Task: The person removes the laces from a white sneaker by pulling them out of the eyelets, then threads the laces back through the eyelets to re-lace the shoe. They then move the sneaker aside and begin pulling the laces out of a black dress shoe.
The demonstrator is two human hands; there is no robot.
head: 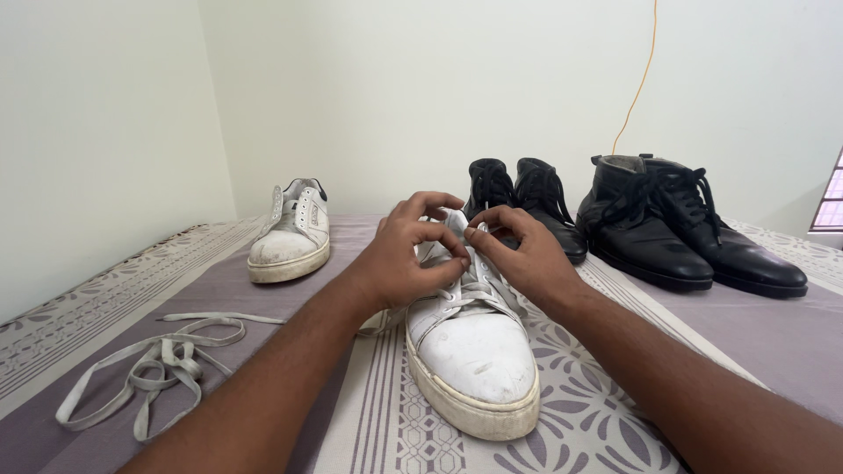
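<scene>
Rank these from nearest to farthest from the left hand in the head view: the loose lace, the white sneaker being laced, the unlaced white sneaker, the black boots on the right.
1. White sneaker being laced: under the left hand, touching.
2. Unlaced white sneaker: back left.
3. Loose lace: front left on the cloth, close to the second in rank.
4. Black boots: far right.

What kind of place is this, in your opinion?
Probably a room in a home, maybe a bedroom. The shoes stand on a patterned bedspread that looks like a bed cover, plain pale walls meet in a corner, and a window edge shows at far right.
</scene>
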